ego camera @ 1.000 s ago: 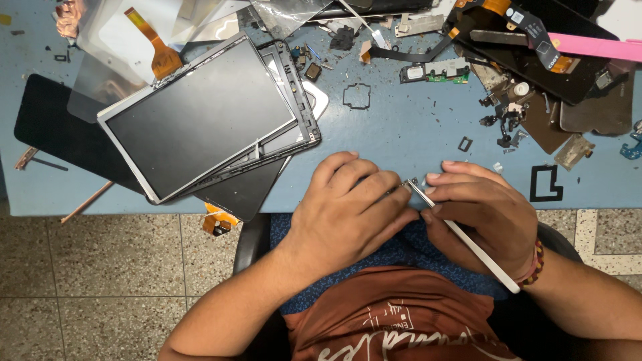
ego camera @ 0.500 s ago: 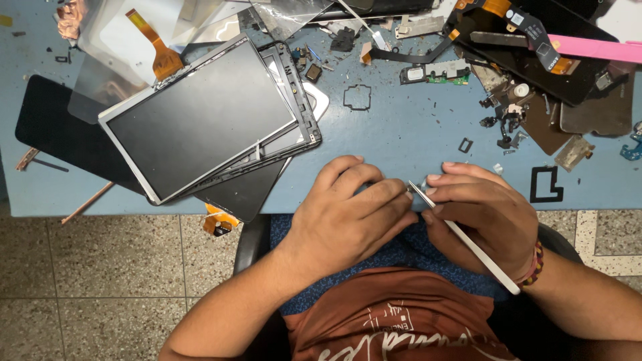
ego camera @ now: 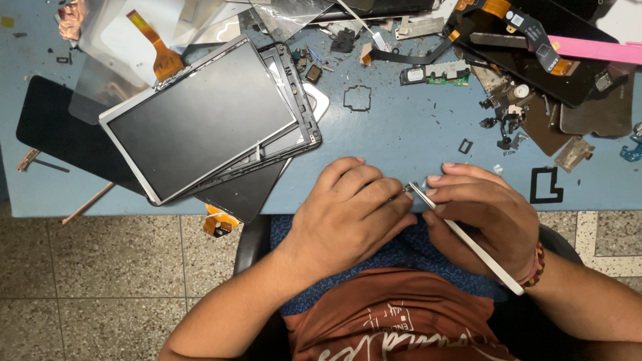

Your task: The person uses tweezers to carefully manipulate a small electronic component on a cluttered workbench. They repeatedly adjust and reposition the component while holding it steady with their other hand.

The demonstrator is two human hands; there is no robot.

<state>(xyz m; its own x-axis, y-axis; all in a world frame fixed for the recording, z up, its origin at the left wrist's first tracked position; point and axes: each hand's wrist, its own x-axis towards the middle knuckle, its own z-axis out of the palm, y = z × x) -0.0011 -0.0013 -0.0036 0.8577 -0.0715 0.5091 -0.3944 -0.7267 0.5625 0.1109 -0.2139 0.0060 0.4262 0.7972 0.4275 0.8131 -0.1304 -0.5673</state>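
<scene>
2 hands meet over a tiny part at the near edge of the blue desk (ego camera: 401,140).

The right hand (ego camera: 485,217) is closed around a thin white tool (ego camera: 468,242), its tip at the left hand's fingertips (ego camera: 400,195). The left hand (ego camera: 354,214) is curled shut, pinching a small part too hidden to identify. A dismantled tablet screen (ego camera: 200,120) lies well apart, up left.

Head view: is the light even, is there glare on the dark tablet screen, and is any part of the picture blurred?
Head view: soft, even light with faint shadows; the tablet screen is matte dark with no strong glare, though the clear plastic sheet above reflects some light; the left hand, right hand and white tool are sharp; no evident blur.
</scene>
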